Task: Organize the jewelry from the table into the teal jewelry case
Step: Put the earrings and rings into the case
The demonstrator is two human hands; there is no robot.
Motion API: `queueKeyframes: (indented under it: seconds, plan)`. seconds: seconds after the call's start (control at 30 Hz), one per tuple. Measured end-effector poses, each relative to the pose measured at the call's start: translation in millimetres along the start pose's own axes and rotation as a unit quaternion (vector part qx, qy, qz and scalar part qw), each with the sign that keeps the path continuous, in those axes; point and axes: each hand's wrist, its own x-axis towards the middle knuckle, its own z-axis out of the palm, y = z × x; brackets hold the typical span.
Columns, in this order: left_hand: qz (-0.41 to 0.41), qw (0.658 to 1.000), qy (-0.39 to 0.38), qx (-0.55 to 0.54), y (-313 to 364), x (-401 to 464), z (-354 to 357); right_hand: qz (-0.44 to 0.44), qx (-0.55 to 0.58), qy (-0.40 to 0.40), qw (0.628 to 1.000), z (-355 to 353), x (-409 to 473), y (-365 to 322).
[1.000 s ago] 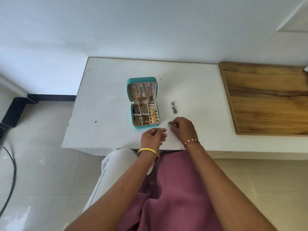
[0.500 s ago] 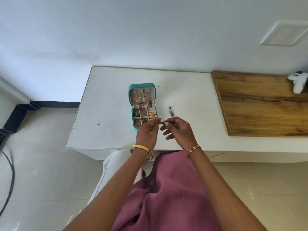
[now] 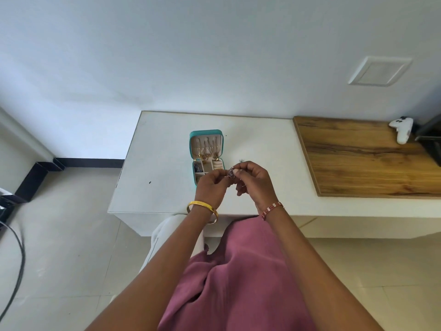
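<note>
**Operator:** Report the state of my hands.

**Technician:** Your left hand (image 3: 210, 187) and right hand (image 3: 254, 181) are raised together above the near part of the white counter (image 3: 162, 149). Both pinch one small dark jewelry piece (image 3: 231, 172) between their fingertips. Its exact type is too small to tell. Your left wrist carries a gold bangle (image 3: 202, 207); your right wrist carries a red-and-white bracelet (image 3: 272, 210).

**Operator:** Where is the case?

**Technician:** The teal jewelry case (image 3: 207, 154) lies open on the counter, just beyond your left hand, which hides its near edge. The lid stands up at the far side, with gold pieces hanging at its lower part. The tray compartments hold small items; one dark item lies in the far-left compartment.

**Operator:** Anything loose on the counter?

**Technician:** One small silvery piece (image 3: 241, 160) lies just beyond your right hand. A wooden board (image 3: 358, 158) occupies the right side, with a white controller (image 3: 402, 129) at its far end.
</note>
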Motion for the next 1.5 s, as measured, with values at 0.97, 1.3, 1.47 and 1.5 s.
queueKeyframes:
  seconds: [0.97, 1.3, 1.47, 1.5]
  plan:
    - [-0.026, 0.987, -0.026, -0.153, 19.4, -37.6, -24.3, -0.002, 0.032, -0.025, 0.999, 3.5, -53.6, -49.8]
    - [-0.028, 0.985, -0.109, -0.130, 20.8, -42.9, -32.9, -0.041, -0.023, -0.027, 0.999, 2.3, -58.3, -55.0]
    - [-0.019, 0.984, -0.110, -0.140, 22.2, -47.1, -32.2, -0.064, -0.065, -0.017, 0.996, 1.3, -58.6, -55.1]
    - [-0.017, 0.986, -0.102, -0.134, 22.1, -47.8, -32.1, -0.071, -0.083, -0.013, 0.994, 0.6, -58.6, -55.0]
